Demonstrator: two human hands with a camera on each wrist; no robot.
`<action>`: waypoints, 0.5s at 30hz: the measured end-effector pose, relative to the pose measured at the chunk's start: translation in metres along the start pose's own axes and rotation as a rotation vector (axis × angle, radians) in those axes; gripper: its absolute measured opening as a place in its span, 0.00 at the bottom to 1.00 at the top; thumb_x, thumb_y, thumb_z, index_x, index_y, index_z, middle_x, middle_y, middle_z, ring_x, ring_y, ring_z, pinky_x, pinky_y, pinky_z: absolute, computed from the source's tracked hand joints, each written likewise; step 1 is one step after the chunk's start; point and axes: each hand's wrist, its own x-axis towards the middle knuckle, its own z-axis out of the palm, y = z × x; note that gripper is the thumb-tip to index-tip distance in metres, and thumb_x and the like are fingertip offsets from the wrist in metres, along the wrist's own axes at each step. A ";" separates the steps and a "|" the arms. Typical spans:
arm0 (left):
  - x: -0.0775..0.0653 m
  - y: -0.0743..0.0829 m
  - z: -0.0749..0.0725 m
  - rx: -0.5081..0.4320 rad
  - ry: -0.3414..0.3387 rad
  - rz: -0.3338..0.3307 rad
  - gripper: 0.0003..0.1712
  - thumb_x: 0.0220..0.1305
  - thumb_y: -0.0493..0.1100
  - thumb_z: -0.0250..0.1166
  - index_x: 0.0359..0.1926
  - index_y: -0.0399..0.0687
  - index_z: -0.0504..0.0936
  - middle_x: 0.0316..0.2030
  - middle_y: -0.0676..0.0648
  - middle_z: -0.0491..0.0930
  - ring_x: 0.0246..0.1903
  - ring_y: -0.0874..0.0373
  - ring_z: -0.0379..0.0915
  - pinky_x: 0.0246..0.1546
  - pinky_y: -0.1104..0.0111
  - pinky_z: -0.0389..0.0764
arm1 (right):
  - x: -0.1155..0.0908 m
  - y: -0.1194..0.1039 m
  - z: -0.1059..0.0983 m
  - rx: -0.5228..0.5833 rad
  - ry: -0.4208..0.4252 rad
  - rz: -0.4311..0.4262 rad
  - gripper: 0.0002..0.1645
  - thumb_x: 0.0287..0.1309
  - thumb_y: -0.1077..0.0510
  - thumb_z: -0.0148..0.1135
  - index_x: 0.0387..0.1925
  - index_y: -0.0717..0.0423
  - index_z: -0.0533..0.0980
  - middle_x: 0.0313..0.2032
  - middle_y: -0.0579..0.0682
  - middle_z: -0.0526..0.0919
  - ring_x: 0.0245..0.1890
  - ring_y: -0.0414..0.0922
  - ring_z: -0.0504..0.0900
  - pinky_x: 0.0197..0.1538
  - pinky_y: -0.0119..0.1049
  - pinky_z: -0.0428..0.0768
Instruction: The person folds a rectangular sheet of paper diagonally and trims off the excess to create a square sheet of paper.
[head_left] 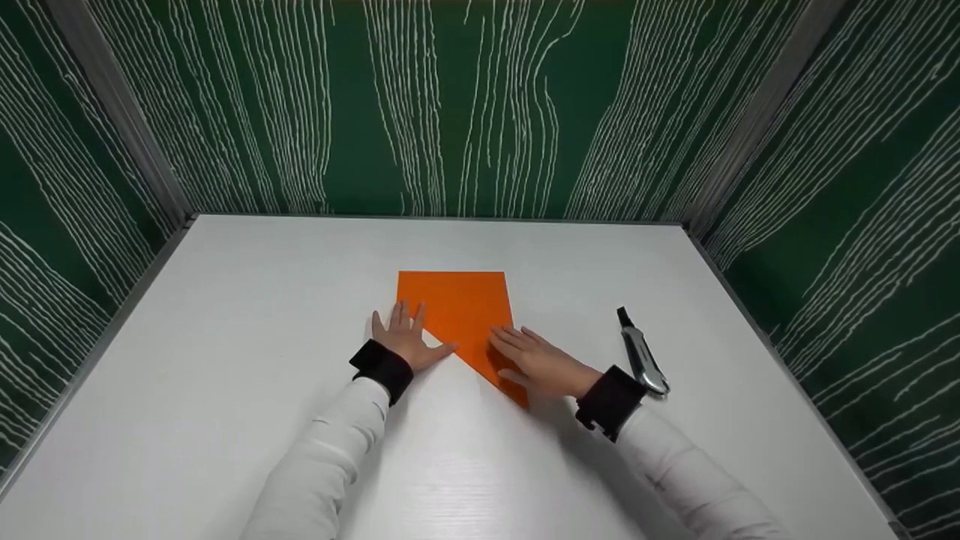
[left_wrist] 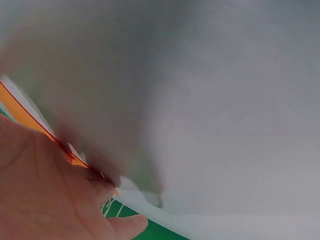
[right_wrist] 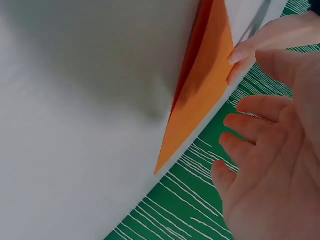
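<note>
A sheet of orange paper (head_left: 465,307) lies on the white table, with a straight top edge and a diagonal lower edge that runs down to a point at the right. In the right wrist view, a darker gap shows along one edge of the orange paper (right_wrist: 195,85), like a fold standing slightly raised. My left hand (head_left: 407,343) rests with fingers spread on the paper's left side, its thumb at the diagonal edge. Over the right side is my right hand (head_left: 544,364), fingers straight; its palm and separated fingers show in the right wrist view.
To the right of the paper lies a utility knife (head_left: 643,356) with a grey handle and black tip. The white table (head_left: 262,300) is bordered by green walls (head_left: 480,112) with white wavy lines on its far and side edges.
</note>
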 end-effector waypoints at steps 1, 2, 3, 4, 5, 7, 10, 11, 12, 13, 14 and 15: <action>0.001 0.000 0.002 0.010 -0.001 0.001 0.57 0.66 0.77 0.51 0.83 0.48 0.48 0.83 0.36 0.44 0.83 0.43 0.41 0.80 0.38 0.40 | 0.005 0.000 0.000 0.015 -0.020 0.007 0.40 0.76 0.53 0.55 0.78 0.69 0.54 0.79 0.66 0.57 0.79 0.63 0.58 0.80 0.61 0.56; 0.002 -0.001 0.003 0.022 -0.003 0.001 0.57 0.66 0.77 0.51 0.83 0.48 0.48 0.83 0.37 0.44 0.83 0.44 0.40 0.81 0.38 0.40 | 0.011 0.001 0.001 0.034 -0.044 0.020 0.41 0.77 0.52 0.54 0.78 0.68 0.53 0.79 0.66 0.56 0.80 0.62 0.57 0.80 0.60 0.55; 0.003 -0.002 0.005 0.030 -0.003 0.001 0.58 0.66 0.78 0.50 0.83 0.49 0.48 0.83 0.37 0.43 0.84 0.44 0.40 0.81 0.38 0.39 | 0.016 0.002 0.002 0.052 -0.066 0.031 0.41 0.77 0.51 0.54 0.79 0.68 0.52 0.80 0.66 0.54 0.81 0.62 0.56 0.81 0.59 0.54; 0.004 -0.002 0.006 0.039 -0.001 0.003 0.58 0.66 0.78 0.50 0.83 0.49 0.47 0.83 0.37 0.44 0.84 0.44 0.40 0.81 0.38 0.39 | 0.021 0.003 0.003 0.068 -0.085 0.040 0.42 0.77 0.50 0.53 0.79 0.68 0.51 0.80 0.65 0.53 0.81 0.61 0.55 0.81 0.59 0.54; 0.005 -0.003 0.007 0.044 0.000 0.005 0.58 0.66 0.78 0.50 0.83 0.48 0.48 0.83 0.37 0.44 0.83 0.44 0.40 0.80 0.38 0.39 | 0.025 0.004 0.004 0.081 -0.104 0.049 0.42 0.77 0.50 0.53 0.79 0.68 0.51 0.80 0.65 0.52 0.81 0.61 0.54 0.81 0.58 0.54; 0.007 -0.004 0.009 0.044 0.007 0.008 0.58 0.65 0.79 0.50 0.83 0.48 0.48 0.82 0.37 0.44 0.83 0.44 0.41 0.80 0.37 0.39 | 0.032 0.007 0.006 0.106 -0.142 0.073 0.42 0.78 0.49 0.52 0.80 0.66 0.50 0.81 0.64 0.50 0.82 0.60 0.51 0.82 0.56 0.54; 0.011 -0.006 0.012 0.050 0.006 0.008 0.59 0.65 0.79 0.50 0.83 0.49 0.47 0.83 0.37 0.44 0.84 0.45 0.40 0.80 0.37 0.37 | 0.040 0.010 0.010 0.155 -0.188 0.105 0.41 0.79 0.49 0.50 0.80 0.65 0.49 0.82 0.63 0.47 0.83 0.59 0.48 0.82 0.54 0.55; 0.012 -0.007 0.013 0.054 0.004 0.008 0.59 0.65 0.80 0.50 0.83 0.49 0.47 0.83 0.37 0.43 0.84 0.45 0.39 0.80 0.37 0.36 | 0.041 0.011 0.011 0.171 -0.199 0.112 0.41 0.80 0.50 0.49 0.80 0.65 0.48 0.82 0.63 0.46 0.83 0.59 0.48 0.82 0.54 0.56; 0.013 -0.008 0.014 0.056 0.007 0.008 0.60 0.64 0.80 0.49 0.83 0.49 0.47 0.83 0.37 0.43 0.84 0.45 0.39 0.80 0.37 0.36 | 0.042 0.012 0.012 0.185 -0.206 0.117 0.40 0.80 0.50 0.48 0.80 0.65 0.48 0.82 0.63 0.45 0.83 0.59 0.47 0.82 0.54 0.56; 0.015 -0.009 0.015 0.065 0.008 0.008 0.60 0.64 0.81 0.49 0.83 0.50 0.47 0.83 0.38 0.43 0.84 0.45 0.39 0.80 0.37 0.36 | 0.043 0.012 0.012 0.196 -0.212 0.121 0.40 0.80 0.51 0.48 0.80 0.65 0.48 0.82 0.63 0.44 0.83 0.59 0.46 0.81 0.53 0.56; 0.016 -0.009 0.015 0.068 0.013 0.009 0.61 0.63 0.81 0.49 0.83 0.49 0.47 0.83 0.38 0.43 0.84 0.45 0.39 0.80 0.36 0.36 | 0.044 0.012 0.013 0.205 -0.218 0.124 0.39 0.80 0.51 0.47 0.80 0.65 0.47 0.82 0.63 0.43 0.83 0.59 0.46 0.81 0.53 0.56; 0.017 -0.010 0.016 0.073 0.019 0.008 0.61 0.63 0.82 0.49 0.83 0.49 0.48 0.83 0.37 0.44 0.83 0.44 0.40 0.80 0.36 0.36 | 0.044 0.012 0.013 0.209 -0.225 0.129 0.39 0.80 0.52 0.47 0.80 0.65 0.47 0.82 0.63 0.42 0.84 0.59 0.45 0.82 0.53 0.56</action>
